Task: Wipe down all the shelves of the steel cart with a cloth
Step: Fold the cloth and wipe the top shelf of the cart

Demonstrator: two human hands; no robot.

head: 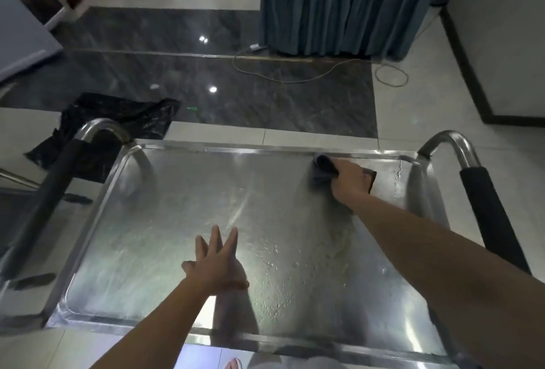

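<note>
Top shelf (pixel 182 209) of the steel cart (pixel 97 180): a big shiny tray, long side running from 9 o'clock to 3 o'clock. Wet drops and streaks near the middle and toward 3 o'clock. Lower shelves hidden under the top one, so no telling how clean.

Right hand (pixel 351 181) far out at about 1 o'clock, near the far right corner of the tray, fingers curled round the dark cloth (pixel 323 171) and pressing it flat on the steel. Cloth bunched up, sticking out toward 11 o'clock from the hand, just beside the far rim. Left hand (pixel 216 265) near the middle, closer to the body, fingers spread out straight, grasping nothing. Maybe resting on the steel, maybe just above it; hard to tell.

Cloth hand nearest the far right corner. Most of the tray left lying toward 9 o'clock and back toward 6 o'clock from the cloth. Next wipe probably a long pull along the far rim toward 9 o'clock, following the long side. Left hand in the way of a pull straight back, so likely needs to lift.

Two curved handles (pixel 483 197) with black grips, one at 9 o'clock and one at 3 o'clock.

Shiny floor (pixel 206 74) of dark and pale tiles all round. Blue-green curtain (pixel 339 0) at 12 o'clock. Black plastic bag (pixel 124 115) on the floor at 10 o'clock. Thin cable (pixel 392 74) looping at 1 o'clock.
</note>
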